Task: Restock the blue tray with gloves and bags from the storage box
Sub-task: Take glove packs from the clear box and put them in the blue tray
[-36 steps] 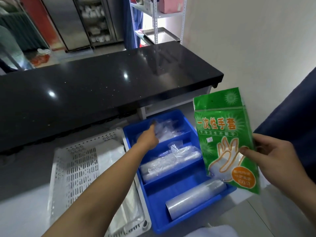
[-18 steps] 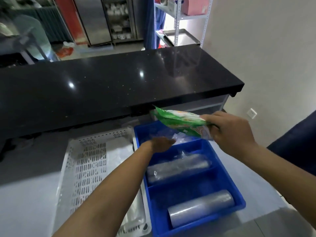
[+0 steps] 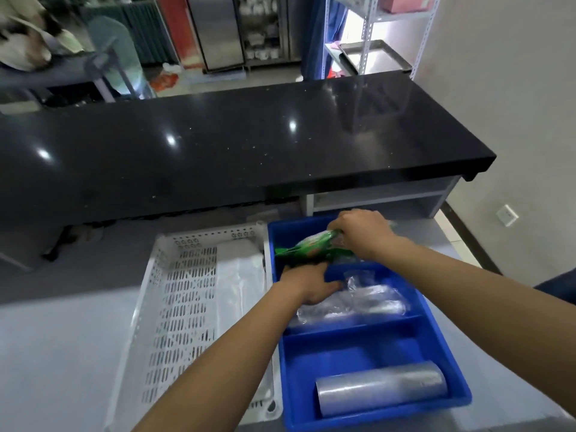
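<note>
Right hand (image 3: 363, 233) pinches green glove packet (image 3: 307, 249) over blue tray (image 3: 436, 350), upper centre; left hand (image 3: 307, 286) flat, fingers together. Lay packet flat; then release.

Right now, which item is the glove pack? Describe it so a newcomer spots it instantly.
Find the blue plastic three-compartment tray on the grey counter, right of the white perforated plastic basket. In its far compartment, the right hand grips a flat green printed plastic packet, with the left hand just below it. It is the only opaque, coloured item there; the neighbouring bags and the roll are clear plastic.
</note>
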